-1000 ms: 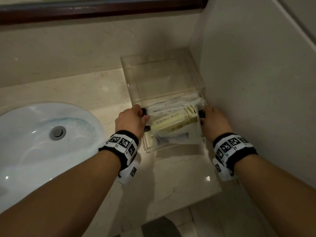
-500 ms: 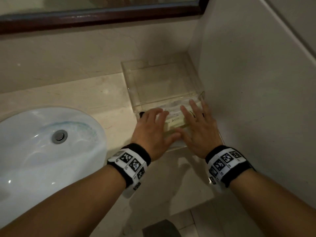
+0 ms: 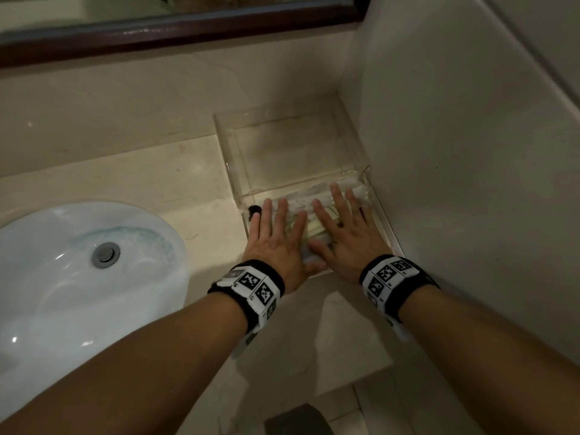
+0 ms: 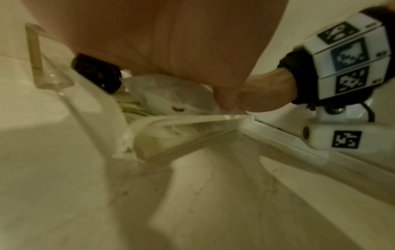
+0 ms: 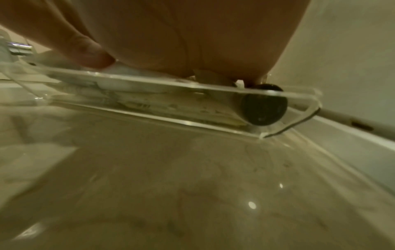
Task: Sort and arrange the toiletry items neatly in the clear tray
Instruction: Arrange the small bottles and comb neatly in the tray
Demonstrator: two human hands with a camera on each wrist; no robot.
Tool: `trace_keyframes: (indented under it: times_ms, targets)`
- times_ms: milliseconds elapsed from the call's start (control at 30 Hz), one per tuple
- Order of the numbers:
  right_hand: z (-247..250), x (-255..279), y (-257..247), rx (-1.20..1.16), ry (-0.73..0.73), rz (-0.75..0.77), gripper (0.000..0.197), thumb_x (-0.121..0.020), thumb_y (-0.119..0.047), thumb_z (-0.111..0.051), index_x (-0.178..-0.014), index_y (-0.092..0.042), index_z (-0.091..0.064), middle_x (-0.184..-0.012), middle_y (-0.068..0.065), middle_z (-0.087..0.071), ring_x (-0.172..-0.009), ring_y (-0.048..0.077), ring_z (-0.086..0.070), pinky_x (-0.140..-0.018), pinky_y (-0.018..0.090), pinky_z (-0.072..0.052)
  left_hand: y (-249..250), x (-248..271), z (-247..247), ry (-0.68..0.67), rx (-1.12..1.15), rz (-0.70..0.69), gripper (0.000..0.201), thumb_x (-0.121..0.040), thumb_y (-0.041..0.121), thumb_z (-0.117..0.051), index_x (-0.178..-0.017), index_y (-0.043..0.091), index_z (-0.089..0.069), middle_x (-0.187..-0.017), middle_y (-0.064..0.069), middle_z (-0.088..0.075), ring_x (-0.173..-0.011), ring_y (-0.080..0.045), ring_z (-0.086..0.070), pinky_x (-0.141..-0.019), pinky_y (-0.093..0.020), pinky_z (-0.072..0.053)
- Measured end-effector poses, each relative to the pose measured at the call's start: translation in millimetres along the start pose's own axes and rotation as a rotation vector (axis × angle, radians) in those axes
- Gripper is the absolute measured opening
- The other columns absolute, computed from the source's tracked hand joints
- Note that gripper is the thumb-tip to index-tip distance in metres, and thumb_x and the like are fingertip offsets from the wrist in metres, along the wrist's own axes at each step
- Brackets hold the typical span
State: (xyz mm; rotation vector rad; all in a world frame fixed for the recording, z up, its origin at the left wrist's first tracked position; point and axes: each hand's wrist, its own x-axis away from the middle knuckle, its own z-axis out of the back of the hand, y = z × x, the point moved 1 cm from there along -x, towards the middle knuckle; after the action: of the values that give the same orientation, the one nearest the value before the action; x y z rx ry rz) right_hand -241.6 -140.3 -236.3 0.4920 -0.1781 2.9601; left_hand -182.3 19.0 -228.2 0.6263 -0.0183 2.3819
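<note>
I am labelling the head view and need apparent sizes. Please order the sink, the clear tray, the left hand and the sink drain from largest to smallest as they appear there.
1. sink
2. clear tray
3. left hand
4. sink drain

Nearness to the camera may exaggerate the sink.

Bathroom: white basin [image 3: 78,277] with drain, marble counter [image 3: 141,177], framed mirror [image 3: 175,23] above.

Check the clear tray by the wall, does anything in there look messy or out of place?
Nothing stands out. The left hand and right hand lie flat on the packets in the near part of the clear tray. The far part looks bare.
</note>
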Motion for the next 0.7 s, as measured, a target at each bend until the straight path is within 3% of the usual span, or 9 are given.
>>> trace_keyframes:
  times_ms: [67, 233, 533, 633, 700]
  targets:
    - [-1, -2, 1, -0.004, -0.004, -0.005, 0.083, -0.083, -0.078, -0.001, -0.154, -0.038, 0.017, -0.157, -0.001, 0.038, -0.150, 0.027, 0.023, -0.121, 0.051, 0.006, 0, -2, 0, -0.008, -0.011, 0.002, 0.104, -0.080, 0.087, -0.024, -0.158, 0.029, 0.014, -0.162, -0.012, 0.029, -0.147, -0.038, 0.028, -0.121, -0.055, 0.007]
    - [-1, -9, 1, 0.016, -0.051, 0.006, 0.087, -0.077, -0.077, 0.011, -0.154, -0.036, 0.017, -0.161, 0.000, 0.029, -0.150, 0.027, 0.024, -0.121, 0.052, 0.010, 2, -6, -5, -0.004, -0.030, 0.009, 0.100, -0.084, 0.085, -0.017, -0.157, 0.027, 0.018, -0.160, -0.015, 0.032, -0.147, -0.037, 0.030, -0.120, -0.056, 0.009]
    - [-2, -12, 3, -0.001, -0.092, 0.004, 0.084, -0.078, -0.076, 0.011, -0.153, -0.037, 0.021, -0.158, -0.002, 0.037, -0.146, 0.025, 0.033, -0.118, 0.051, 0.017, 3, -9, -4, -0.065, -0.076, 0.002, 0.098, -0.087, 0.082, -0.015, -0.155, 0.023, 0.024, -0.157, -0.018, 0.037, -0.146, -0.039, 0.031, -0.119, -0.057, 0.010]
    - [-3, -10, 2, -0.013, -0.069, 0.006, 0.082, -0.082, -0.076, 0.007, -0.154, -0.038, 0.019, -0.157, -0.001, 0.038, -0.147, 0.027, 0.030, -0.119, 0.052, 0.014, 2, -9, -3, -0.078, -0.061, 0.000, 0.098, -0.087, 0.081, -0.017, -0.155, 0.023, 0.024, -0.156, -0.018, 0.039, -0.145, -0.038, 0.033, -0.119, -0.057, 0.010]
    - [-2, -8, 3, -0.045, -0.012, 0.033, 0.080, -0.086, -0.076, -0.004, -0.154, -0.040, 0.017, -0.157, 0.001, 0.039, -0.149, 0.029, 0.026, -0.121, 0.053, 0.008, 2, -9, -2, -0.087, -0.041, -0.003, 0.099, -0.087, 0.082, -0.018, -0.155, 0.024, 0.025, -0.156, -0.017, 0.040, -0.145, -0.038, 0.034, -0.119, -0.056, 0.011]
